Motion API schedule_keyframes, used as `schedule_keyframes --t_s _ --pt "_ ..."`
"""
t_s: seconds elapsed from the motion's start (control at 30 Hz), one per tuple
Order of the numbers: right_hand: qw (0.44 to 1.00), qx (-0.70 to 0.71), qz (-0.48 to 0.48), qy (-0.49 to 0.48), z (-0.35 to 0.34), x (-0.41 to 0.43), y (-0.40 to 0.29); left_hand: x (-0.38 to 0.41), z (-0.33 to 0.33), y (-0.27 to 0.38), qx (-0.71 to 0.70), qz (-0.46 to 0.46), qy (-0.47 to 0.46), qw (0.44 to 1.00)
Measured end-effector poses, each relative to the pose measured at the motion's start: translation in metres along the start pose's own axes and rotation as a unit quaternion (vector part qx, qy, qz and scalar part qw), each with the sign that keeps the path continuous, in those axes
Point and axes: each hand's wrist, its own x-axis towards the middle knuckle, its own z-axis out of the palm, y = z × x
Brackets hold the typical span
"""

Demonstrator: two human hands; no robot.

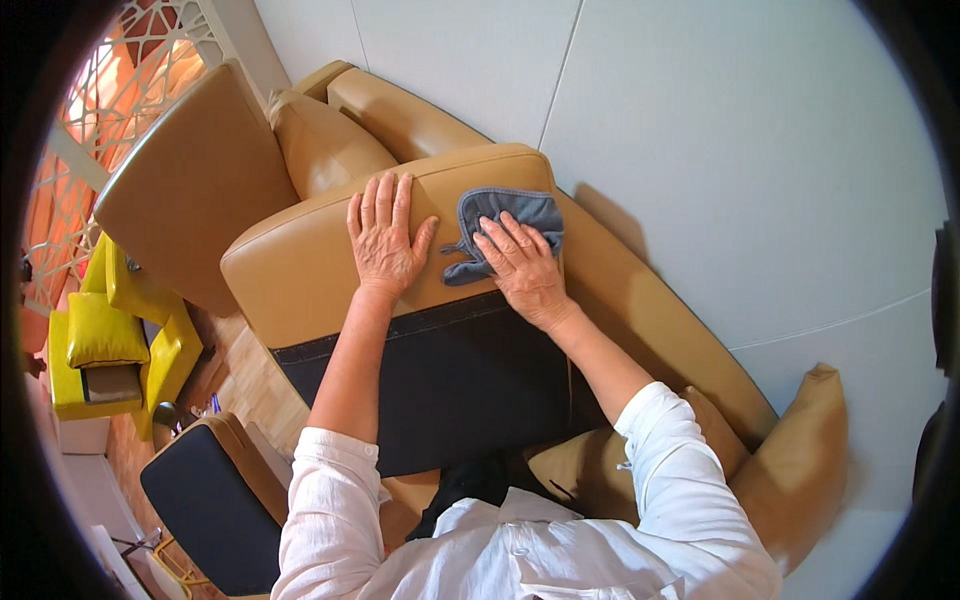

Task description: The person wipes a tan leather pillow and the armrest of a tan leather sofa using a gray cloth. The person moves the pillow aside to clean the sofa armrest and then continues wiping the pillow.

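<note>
In front of me stands a tan leather sofa cushion (315, 277) with a black fabric part (472, 382) on the side nearer to me. My left hand (388, 236) lies flat on the tan leather near its far edge, fingers a little apart, holding nothing. To the right, my right hand (525, 274) rests on a blue-grey cloth (510, 206) and presses it against the leather close to the cushion's right edge. The cloth is partly bunched at its left lower end. My right fingers lie over the cloth, not wrapped around it.
Behind the cushion runs the tan sofa back (420, 116) along a pale wall (712, 172). Tan pillows (795, 465) lie at right. Another large tan cushion (202, 187) stands at left. A black-bottomed cushion (210, 502), a yellow armchair (165, 360) and a lattice screen (90, 97) are farther left.
</note>
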Motion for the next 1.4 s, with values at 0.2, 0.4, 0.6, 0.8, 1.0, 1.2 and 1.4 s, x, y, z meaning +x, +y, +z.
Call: schedule_keyframes --t_s 0.2,0.4,0.6,0.8,1.0,1.2,1.4 --pt "0.986 -0.008 0.156 0.062 -0.002 0.065 0.01 0.001 0.002 0.002 -0.018 -0.007 0.004 1.0" --pt "0.997 0.016 0.064 0.03 0.027 0.028 -0.048 0.002 -0.006 0.004 -0.065 -0.018 -0.013 0.998" --pt "0.998 0.003 0.067 -0.005 0.001 0.055 -0.017 -0.002 0.002 0.0 -0.077 -0.015 -0.007 0.997" --pt "0.989 -0.021 0.143 -0.011 -0.014 0.08 -0.001 -0.002 0.007 0.002 -0.08 -0.013 -0.016 0.997" --pt "0.989 -0.064 0.131 0.007 0.006 0.009 -0.04 -0.006 0.022 -0.015 -0.073 -0.01 0.004 0.997" --pt "0.994 -0.029 0.102 -0.024 0.002 -0.004 -0.03 -0.005 0.025 -0.012 -0.083 -0.01 0.016 0.996" --pt "0.996 -0.009 0.093 0.011 -0.012 0.043 0.011 -0.004 0.021 -0.008 -0.082 -0.021 0.016 0.996"
